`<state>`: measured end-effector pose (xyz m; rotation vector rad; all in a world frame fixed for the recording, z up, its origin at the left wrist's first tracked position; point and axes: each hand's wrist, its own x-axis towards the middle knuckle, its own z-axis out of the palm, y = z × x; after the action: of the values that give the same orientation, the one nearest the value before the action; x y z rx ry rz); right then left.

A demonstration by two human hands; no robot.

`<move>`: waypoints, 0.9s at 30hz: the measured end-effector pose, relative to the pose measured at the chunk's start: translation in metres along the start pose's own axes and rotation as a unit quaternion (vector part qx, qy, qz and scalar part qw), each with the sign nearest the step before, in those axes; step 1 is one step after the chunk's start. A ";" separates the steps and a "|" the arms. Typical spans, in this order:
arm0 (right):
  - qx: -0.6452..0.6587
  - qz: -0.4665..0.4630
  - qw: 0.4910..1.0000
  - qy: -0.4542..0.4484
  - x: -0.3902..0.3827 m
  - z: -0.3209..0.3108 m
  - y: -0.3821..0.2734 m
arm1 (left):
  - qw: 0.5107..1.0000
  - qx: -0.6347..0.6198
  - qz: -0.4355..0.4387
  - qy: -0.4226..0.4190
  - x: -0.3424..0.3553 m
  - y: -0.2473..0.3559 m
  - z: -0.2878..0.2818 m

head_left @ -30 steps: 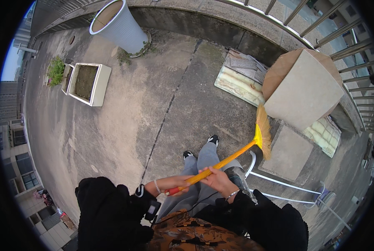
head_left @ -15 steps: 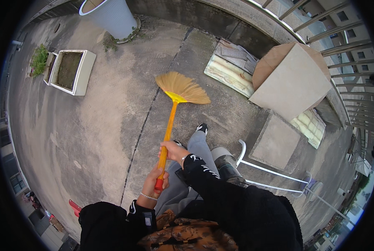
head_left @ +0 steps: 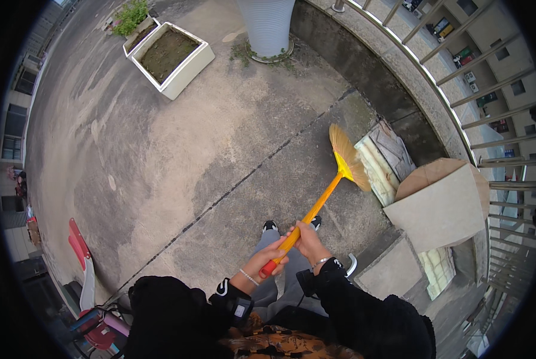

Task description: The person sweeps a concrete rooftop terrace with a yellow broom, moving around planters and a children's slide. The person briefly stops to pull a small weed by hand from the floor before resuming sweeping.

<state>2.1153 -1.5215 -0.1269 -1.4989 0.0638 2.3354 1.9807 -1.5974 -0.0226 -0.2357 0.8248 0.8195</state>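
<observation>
A broom (head_left: 321, 201) with an orange-yellow handle and a fan of straw bristles slants away from me to the upper right. My left hand (head_left: 267, 261) is closed round the handle near its red end cap. Further up the handle, my right hand (head_left: 309, 240) grips it too. The bristle head is by the near left edge of a pale green-and-white marbled panel (head_left: 378, 169); whether they touch I cannot tell. Under my hands show my grey trouser legs and dark shoes (head_left: 270, 226).
Stacked boards (head_left: 440, 206) and a square slab (head_left: 389, 268) lie at right, beside a low wall (head_left: 370, 66) with a metal railing (head_left: 453, 105). A soil-filled white planter (head_left: 187, 76) and a tall white pot (head_left: 267, 27) stand far off. Something red and white (head_left: 85, 263) is at lower left.
My view has turned left. The broom's head has swung right, up to the marbled panel, while both hands keep hold of the handle.
</observation>
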 end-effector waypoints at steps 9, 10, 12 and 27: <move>-0.209 0.138 0.960 -0.121 0.041 0.083 0.095 | 0.983 -0.069 0.124 0.114 -0.086 -0.002 -0.029; -0.224 0.153 0.953 -0.139 0.027 0.099 0.097 | 0.982 -0.047 0.151 0.100 -0.105 0.000 -0.026; -0.236 0.161 0.947 -0.149 0.002 0.125 0.084 | 0.984 -0.038 0.149 0.095 -0.130 0.006 -0.015; -0.028 -0.017 0.998 -0.053 0.135 0.099 -0.351 | 0.987 0.150 0.056 -0.029 0.224 0.255 0.152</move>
<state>2.0934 -1.1335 -0.1484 -1.3877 -0.0558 2.4036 1.9697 -1.2269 -0.0540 0.1018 0.9003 0.7907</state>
